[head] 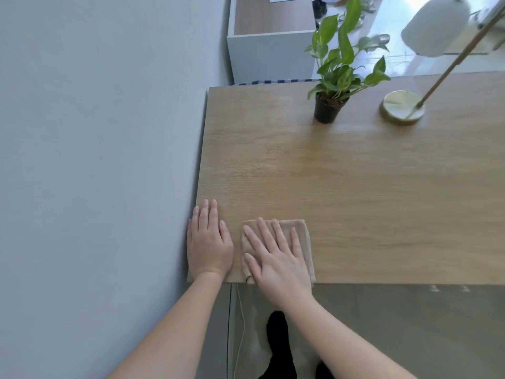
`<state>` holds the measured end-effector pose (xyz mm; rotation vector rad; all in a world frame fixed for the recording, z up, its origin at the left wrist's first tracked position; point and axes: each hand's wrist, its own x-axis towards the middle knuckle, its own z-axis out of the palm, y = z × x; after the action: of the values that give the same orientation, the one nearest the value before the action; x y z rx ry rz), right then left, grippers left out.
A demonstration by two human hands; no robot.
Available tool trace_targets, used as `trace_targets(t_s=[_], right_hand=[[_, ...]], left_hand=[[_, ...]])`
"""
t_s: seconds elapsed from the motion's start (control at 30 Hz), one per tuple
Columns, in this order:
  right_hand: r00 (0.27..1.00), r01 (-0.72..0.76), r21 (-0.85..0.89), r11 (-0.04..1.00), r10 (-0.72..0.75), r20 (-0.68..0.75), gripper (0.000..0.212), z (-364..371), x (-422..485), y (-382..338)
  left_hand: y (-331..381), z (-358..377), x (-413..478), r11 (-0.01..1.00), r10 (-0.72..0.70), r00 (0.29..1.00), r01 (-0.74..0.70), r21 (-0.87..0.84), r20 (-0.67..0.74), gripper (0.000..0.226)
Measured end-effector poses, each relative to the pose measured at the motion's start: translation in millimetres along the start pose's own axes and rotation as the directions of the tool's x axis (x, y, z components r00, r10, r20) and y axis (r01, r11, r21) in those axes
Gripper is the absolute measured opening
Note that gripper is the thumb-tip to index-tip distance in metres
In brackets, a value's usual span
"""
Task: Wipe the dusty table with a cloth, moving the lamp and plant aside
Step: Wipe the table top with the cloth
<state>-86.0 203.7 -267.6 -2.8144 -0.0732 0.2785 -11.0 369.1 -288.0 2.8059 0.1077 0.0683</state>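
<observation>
**Clerk:** Beige cloth [306, 253], folded, one item. Location?

**Checker:** Near left corner of the tabletop [355, 187], with its near edge at the front rim. The right hand [276, 258] lies flat on top, fingers straight and spread, pressing rather than gripping. The left hand [209, 243] lies flat on bare wood just left of the cloth, fingers straight, holding nothing.

**Clerk:** Remaining stock?

**Checker:** Plant [334, 86], one, in a black pot, far side. Lamp [401, 107], one, with a round brass base just right of the plant, a leaning stem and a white shade. Both are well apart from the cloth. Hands, two. Tabletop, one.

**Clerk:** Hazards?

**Checker:** As I judge it, a long wipe towards the far side reaches the pot first, and a knock from the cloth could tip it and spill soil. The lamp looks top-heavy, so pushing it by the stem instead of the base may topple it. The cloth, sitting at the rim, could slip off if it is dragged nearer.
</observation>
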Motion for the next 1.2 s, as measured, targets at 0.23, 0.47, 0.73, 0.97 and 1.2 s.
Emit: trace_targets(t_s=[0.23, 0.47, 0.73, 0.97, 1.2], right_hand=[[0.999, -0.027, 0.004, 1.0, 0.027, 0.043, 0.056, -21, -36, 67], [0.987, -0.057, 0.572, 0.818, 0.131, -0.089, 0.058, -57, -40, 103], [0.89, -0.37, 0.215, 0.904, 0.412, -0.198, 0.056, -42, -55, 167], [0.872, -0.405, 0.117, 0.907, 0.421, -0.248, 0.059, -31, -56, 166], [0.866, -0.427, 0.068, 0.902, 0.429, -0.256, 0.06, -30, -52, 162]], left_hand=[[-8, 3, 1, 1.0, 0.001, 0.999, 0.0, -0.02, 0.049, 0.064], [43, -16, -40, 0.986, 0.038, 0.997, -0.027, -0.162, 0.063, 0.058], [161, 26, -119, 0.943, 0.332, 0.899, -0.324, -0.077, 0.286, 0.066], [57, -4, -113, 0.963, 0.224, 0.936, -0.256, 0.088, 0.271, 0.064], [-10, -14, -24, 0.992, 0.018, 0.978, -0.044, 0.12, 0.21, 0.068]])
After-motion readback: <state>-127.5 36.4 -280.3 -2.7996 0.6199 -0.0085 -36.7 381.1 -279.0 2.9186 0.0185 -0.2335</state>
